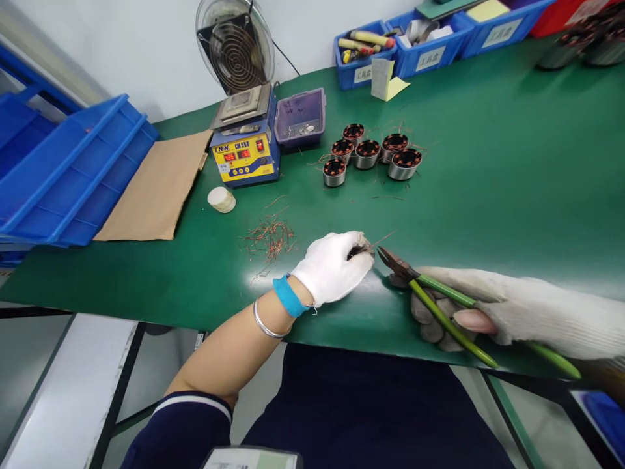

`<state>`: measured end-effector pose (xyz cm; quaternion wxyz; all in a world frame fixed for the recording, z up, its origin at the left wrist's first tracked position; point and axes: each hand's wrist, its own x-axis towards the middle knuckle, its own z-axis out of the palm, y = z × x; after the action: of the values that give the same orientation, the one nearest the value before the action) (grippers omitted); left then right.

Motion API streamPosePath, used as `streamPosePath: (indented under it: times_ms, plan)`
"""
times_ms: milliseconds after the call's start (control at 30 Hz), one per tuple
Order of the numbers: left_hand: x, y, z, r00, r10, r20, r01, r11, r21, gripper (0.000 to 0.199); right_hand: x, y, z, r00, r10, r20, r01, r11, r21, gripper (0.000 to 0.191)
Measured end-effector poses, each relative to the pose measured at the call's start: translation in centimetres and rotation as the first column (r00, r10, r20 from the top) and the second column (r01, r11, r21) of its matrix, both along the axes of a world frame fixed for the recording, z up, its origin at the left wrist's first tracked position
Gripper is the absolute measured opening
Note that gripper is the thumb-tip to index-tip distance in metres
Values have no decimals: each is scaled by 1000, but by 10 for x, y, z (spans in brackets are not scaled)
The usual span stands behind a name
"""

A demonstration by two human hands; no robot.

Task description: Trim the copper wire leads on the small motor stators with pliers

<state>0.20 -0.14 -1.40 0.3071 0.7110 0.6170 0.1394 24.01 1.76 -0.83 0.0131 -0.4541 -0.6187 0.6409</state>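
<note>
While the left hand (336, 267) curls palm-down over the green table (488, 195), a thin wire (385, 238) jutting past its bent fingers, their hold hidden, the right hand (454, 316) wraps green-handled cutters (430, 301) near the front edge. The yellow-faced unit (247, 159) shows "CM"; bin labels (430, 58) begin "工具". The cutters' tips point left and away, their axis slanting.

Pliers (434, 305) right of wire clippings (272, 240), stators (367, 160) behind both, bins (349, 76) behind stators
</note>
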Motion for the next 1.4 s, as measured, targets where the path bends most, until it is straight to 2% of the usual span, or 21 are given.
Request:
streamPosePath:
  times_ms: [100, 267, 400, 533, 600, 667, 700, 767, 833, 867, 933, 967, 1000, 1033, 1067, 1100, 1133, 1233, 1333, 1400]
  plan:
    - [0, -1, -2, 999, 4, 42, -4, 1000, 4, 14, -10, 4, 9, 997, 42, -64, -52, 988, -148, 70]
    - [-1, -2, -2, 997, 8, 74, -7, 1000, -18, 13, -13, 9, 10, 999, 25, -29, -29, 990, -140, 64]
    - [-1, -2, -3, 992, 12, 127, -6, 999, -50, 13, -18, 15, 9, 996, 66, -58, -75, 980, -182, 67]
    - [-2, -2, -3, 982, 26, 185, -11, 997, -81, 12, -19, 24, 8, 979, 205, 4, -203, 975, -84, 47]
    - [-3, -1, -3, 974, 49, 223, -32, 996, -78, 11, -15, 27, 7, 963, 247, 111, -249, 969, 1, 50]
    - [-5, 0, -4, 937, 145, 319, -140, 989, -37, 13, -11, 28, 5, 931, 231, 283, -285, 944, 168, 59]
    - [-6, 2, -4, 897, 205, 391, -222, 975, -4, 16, -9, 27, 4, 897, 199, 395, -319, 910, 266, 61]
    - [-9, 5, -5, 785, 291, 546, -387, 920, 66, 24, -8, 20, 3, 785, 94, 612, -423, 803, 419, 60]
    - [-12, 7, -6, 701, 300, 647, -475, 873, 111, 28, -11, 11, 1, 689, 5, 725, -532, 683, 500, 54]
    - [-13, 7, -7, 683, 294, 669, -493, 861, 124, 30, -14, 6, 0, 692, -30, 721, -556, 614, 560, 51]
    - [-14, 7, -8, 675, 301, 673, -511, 849, 133, 32, -27, -4, -2, 797, -47, 602, -528, 431, 732, 49]
    - [-15, 7, -9, 681, 313, 662, -521, 842, 138, 32, -36, -8, -2, 859, -26, 512, -475, 337, 813, 51]
    - [-17, 6, -10, 688, 327, 648, -533, 834, 145, 34, -46, -10, -3, 895, 40, 444, -437, 266, 859, 53]
    - [-19, 6, -11, 690, 337, 640, -543, 827, 150, 37, -58, -12, -4, 910, 121, 396, -413, 216, 885, 52]
    - [-21, 7, -12, 689, 345, 638, -548, 824, 146, 40, -70, -12, -6, 905, 190, 381, -415, 193, 889, 47]
    - [-24, 8, -13, 679, 349, 646, -549, 826, 131, 45, -81, -12, -7, 880, 245, 407, -457, 209, 864, 41]
    - [-26, 10, -15, 656, 360, 663, -555, 825, 102, 50, -91, -11, -8, 851, 274, 448, -513, 251, 821, 34]
    - [-32, 13, -16, 615, 394, 683, -570, 821, 39, 61, -101, -8, -7, 840, 247, 483, -542, 325, 775, 20]
    - [-30, 13, -14, 584, 402, 705, -592, 805, 31, 62, -75, 4, -3, 874, 113, 473, -475, 409, 779, 24]
    - [-24, 12, -12, 563, 401, 723, -593, 805, 15, 62, -41, 24, 0, 872, -75, 484, -390, 491, 779, 25]
